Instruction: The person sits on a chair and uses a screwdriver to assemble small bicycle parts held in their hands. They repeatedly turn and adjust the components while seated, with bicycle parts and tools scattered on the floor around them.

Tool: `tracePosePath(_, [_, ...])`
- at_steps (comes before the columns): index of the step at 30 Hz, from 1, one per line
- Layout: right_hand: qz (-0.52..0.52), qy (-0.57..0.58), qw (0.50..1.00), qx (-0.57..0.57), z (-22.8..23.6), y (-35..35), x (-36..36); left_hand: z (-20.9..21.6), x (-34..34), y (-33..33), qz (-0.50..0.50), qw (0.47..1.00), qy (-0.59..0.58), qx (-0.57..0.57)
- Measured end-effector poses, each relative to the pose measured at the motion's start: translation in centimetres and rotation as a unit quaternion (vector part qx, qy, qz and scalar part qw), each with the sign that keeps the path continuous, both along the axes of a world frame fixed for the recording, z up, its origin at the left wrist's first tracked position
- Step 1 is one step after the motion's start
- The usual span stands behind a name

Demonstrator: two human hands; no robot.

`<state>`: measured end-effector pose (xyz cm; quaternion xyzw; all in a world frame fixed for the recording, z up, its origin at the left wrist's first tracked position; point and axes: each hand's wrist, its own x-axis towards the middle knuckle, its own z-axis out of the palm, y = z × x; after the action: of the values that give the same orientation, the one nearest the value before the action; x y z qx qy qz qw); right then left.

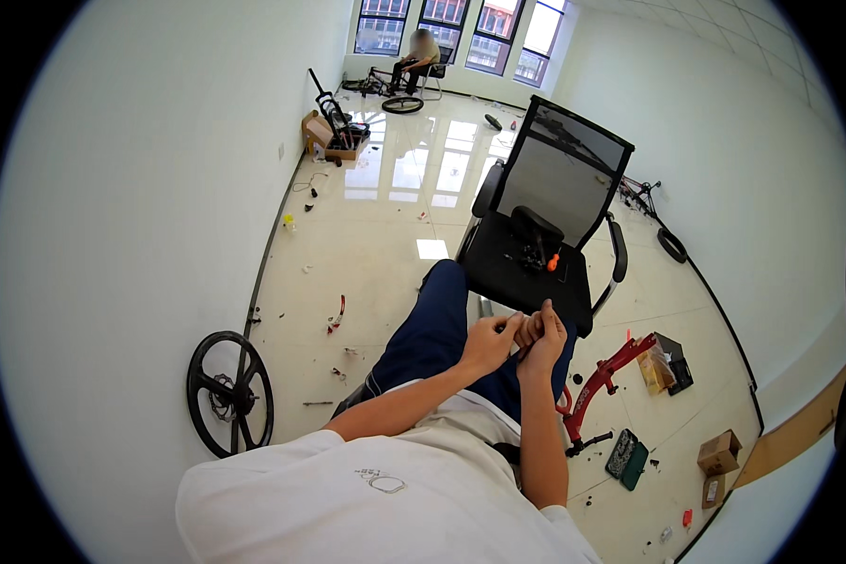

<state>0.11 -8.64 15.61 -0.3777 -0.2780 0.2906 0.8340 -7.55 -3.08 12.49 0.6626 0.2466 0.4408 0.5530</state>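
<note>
My left hand [489, 345] and my right hand [542, 340] meet above my lap, both with fingers curled in. The left fingers pinch close against the right hand, and the right thumb points up. Something small and dark may be between the left fingertips, but it is too small to name. Just beyond my hands stands a black mesh-backed office chair [522, 273]. On its seat lie several small black parts [533, 256] and a tool with an orange handle [554, 262].
A red bicycle frame [597, 390] and an open green case [627, 458] lie to my right, near cardboard boxes [719, 453]. A black wheel [230, 395] leans on the left wall. Small parts litter the floor. Far off, a person [419, 61] sits by bicycle parts.
</note>
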Motion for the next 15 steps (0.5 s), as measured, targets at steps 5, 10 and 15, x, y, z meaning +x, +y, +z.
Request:
tracePosePath(5, [0.041, 0.037, 0.998, -0.010, -1.1, 0.9, 0.6, -1.1, -0.3, 0.6, 0.003, 1.000, -0.014, -0.014])
tracePosePath(10, [-0.141, -0.262, 0.950, -0.098, -1.8, 0.9, 0.8, -1.1, -0.1, 1.5, -0.014, 0.999, -0.020, -0.040])
tracePosePath(15, [-0.231, -0.494, 0.822, -0.164, -1.6, -0.4, 0.2, -0.9, -0.6, 0.8, -0.040, 0.997, -0.057, -0.021])
